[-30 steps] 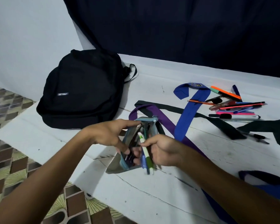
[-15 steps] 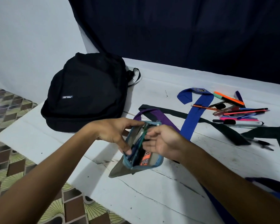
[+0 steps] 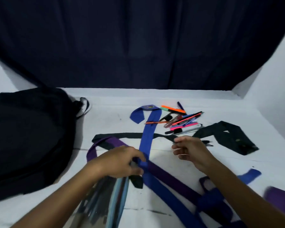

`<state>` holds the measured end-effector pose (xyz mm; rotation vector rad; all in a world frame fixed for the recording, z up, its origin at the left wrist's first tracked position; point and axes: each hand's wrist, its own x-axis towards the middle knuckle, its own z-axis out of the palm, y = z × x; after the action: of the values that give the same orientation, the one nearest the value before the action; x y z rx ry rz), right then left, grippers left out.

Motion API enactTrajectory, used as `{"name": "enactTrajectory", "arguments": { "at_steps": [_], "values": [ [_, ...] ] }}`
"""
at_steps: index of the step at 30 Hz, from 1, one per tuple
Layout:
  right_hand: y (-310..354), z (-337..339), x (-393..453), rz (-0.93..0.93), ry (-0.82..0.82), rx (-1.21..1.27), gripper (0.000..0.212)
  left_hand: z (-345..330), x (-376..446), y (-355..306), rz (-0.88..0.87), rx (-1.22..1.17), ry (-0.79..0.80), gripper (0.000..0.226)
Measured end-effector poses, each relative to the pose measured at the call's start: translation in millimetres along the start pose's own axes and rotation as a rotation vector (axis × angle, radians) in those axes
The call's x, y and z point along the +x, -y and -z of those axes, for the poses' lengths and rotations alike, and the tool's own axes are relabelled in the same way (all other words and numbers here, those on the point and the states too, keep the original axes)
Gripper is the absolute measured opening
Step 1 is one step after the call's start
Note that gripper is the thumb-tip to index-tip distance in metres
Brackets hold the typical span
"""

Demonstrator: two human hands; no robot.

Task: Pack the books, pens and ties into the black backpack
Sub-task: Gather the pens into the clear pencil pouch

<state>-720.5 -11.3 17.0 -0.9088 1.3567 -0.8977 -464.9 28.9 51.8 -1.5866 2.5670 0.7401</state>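
Observation:
The black backpack (image 3: 28,137) lies at the left on the white table (image 3: 115,102). My left hand (image 3: 118,162) grips the top of a grey-and-blue pencil pouch (image 3: 105,198), which is blurred and hangs toward me. My right hand (image 3: 192,152) hovers over a long black tie (image 3: 122,135), fingers loosely curled, with nothing seen in them. A blue tie (image 3: 148,134) and a purple tie (image 3: 171,178) cross between my hands. Several loose pens (image 3: 181,119) are heaped behind my right hand. No books are in view.
A folded black tie (image 3: 229,137) lies at the right, with two dark pens beside it. More blue cloth (image 3: 212,203) and a purple piece (image 3: 280,201) sit at the lower right. A dark curtain (image 3: 138,38) hangs behind the table.
My right hand has left the pouch and moved right toward the pens. The left hand still holds the pouch, now lower. The view has swung right and up.

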Motion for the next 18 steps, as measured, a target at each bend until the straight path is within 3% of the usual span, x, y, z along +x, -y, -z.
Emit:
{"name": "enactTrajectory", "arguments": {
  "at_steps": [6, 9, 12, 18],
  "values": [
    [-7, 82, 28, 0.204, -0.264, -0.204, 0.025, -3, 100, -34, -0.119, -0.141, -0.221, 0.011],
    [-14, 107, 51, 0.432, -0.351, -0.621, 0.028, -14, 146, -51, -0.191, -0.172, -0.304, 0.013],
    [-17, 113, 66, 0.537, -0.234, -0.960, 0.016, -25, 176, -64, -0.233, -0.062, -0.338, 0.019],
    [-9, 107, 79, 0.494, 0.029, -1.293, 0.013, -45, 192, -58, -0.124, -0.107, -0.369, 0.021]
  ]
}}
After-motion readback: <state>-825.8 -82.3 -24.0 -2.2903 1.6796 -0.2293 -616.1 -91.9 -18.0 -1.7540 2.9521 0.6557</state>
